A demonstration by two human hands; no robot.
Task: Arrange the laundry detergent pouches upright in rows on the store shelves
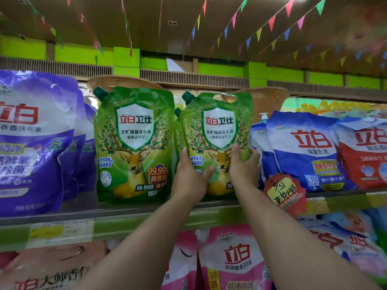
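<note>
On the upper shelf (129, 214), both hands hold the right green pouch (217, 130) upright. Left hand (189, 176) and right hand (244, 166) curl fingers round its lower edges. Just left of it stands another green pouch (134, 143).

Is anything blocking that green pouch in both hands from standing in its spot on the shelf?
Nothing visible does. The green deer-printed pouch gripped by left hand and right hand already sits at the shelf edge.

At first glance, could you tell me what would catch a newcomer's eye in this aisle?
Two bright green deer-print pouches stand mid-shelf; the right green pouch is gripped low down by the left hand and the right hand, beside the free-standing left green pouch. Purple pouches fill the shelf's left end, blue-and-white bags its right, under strings of coloured pennants.
</note>
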